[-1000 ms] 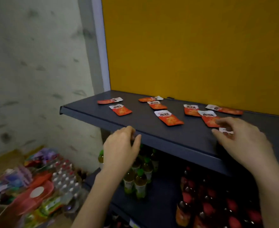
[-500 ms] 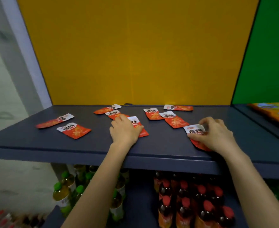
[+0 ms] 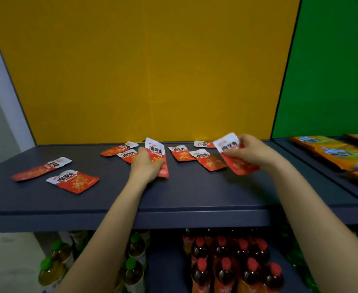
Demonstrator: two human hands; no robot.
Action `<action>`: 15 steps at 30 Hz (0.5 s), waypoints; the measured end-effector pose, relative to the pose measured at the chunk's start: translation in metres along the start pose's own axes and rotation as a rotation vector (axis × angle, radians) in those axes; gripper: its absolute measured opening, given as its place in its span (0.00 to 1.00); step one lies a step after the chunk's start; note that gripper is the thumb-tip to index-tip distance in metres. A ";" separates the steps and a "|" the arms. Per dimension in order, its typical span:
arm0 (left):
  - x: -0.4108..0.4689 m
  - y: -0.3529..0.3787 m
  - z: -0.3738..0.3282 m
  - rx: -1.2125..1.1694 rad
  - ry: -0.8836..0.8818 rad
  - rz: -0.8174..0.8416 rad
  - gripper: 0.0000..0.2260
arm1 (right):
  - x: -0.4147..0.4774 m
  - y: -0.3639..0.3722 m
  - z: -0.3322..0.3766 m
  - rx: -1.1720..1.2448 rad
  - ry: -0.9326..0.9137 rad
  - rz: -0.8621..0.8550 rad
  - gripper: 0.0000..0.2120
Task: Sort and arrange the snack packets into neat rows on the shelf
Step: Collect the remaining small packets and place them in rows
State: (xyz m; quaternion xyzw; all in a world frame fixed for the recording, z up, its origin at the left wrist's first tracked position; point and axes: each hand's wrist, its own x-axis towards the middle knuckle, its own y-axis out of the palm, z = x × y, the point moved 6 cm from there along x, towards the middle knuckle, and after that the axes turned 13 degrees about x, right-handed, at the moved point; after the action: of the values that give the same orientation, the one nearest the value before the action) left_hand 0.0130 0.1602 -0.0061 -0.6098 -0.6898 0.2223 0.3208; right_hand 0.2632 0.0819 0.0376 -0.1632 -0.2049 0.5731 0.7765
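Grips: left hand (image 3: 146, 166) pinches red-and-white foil snack packet (image 3: 155, 152), right hand (image 3: 252, 153) another packet (image 3: 228, 144), off dark grey shelf (image 3: 195, 193); we presume for aligning.

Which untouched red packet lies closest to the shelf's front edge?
The front packet of the far-left pair; every other loose packet lies farther back on the shelf.

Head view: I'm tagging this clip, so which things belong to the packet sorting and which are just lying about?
Job: left hand gripping the upright packet; right hand pinching the raised packet; loose red packets; dark shelf.
Lying about: green-capped bottles and red-capped bottles below; orange packs on the neighbouring shelf.
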 end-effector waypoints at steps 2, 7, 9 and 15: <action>0.012 0.006 -0.011 -0.088 -0.006 0.003 0.22 | 0.011 0.017 0.008 0.197 -0.033 -0.025 0.11; 0.032 0.030 -0.024 -0.112 -0.065 0.032 0.24 | 0.047 0.052 -0.021 -0.021 0.046 -0.077 0.18; 0.035 0.037 -0.025 -0.080 -0.081 0.035 0.24 | 0.051 0.058 -0.032 -0.118 0.109 -0.074 0.27; 0.046 0.052 -0.035 0.009 -0.122 0.066 0.28 | 0.067 0.052 -0.033 -0.183 0.165 -0.022 0.28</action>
State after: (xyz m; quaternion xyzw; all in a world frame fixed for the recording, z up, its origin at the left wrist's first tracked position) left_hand 0.0725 0.2106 -0.0103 -0.6160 -0.6866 0.2728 0.2733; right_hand 0.2540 0.1601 -0.0075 -0.2777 -0.1936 0.5282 0.7787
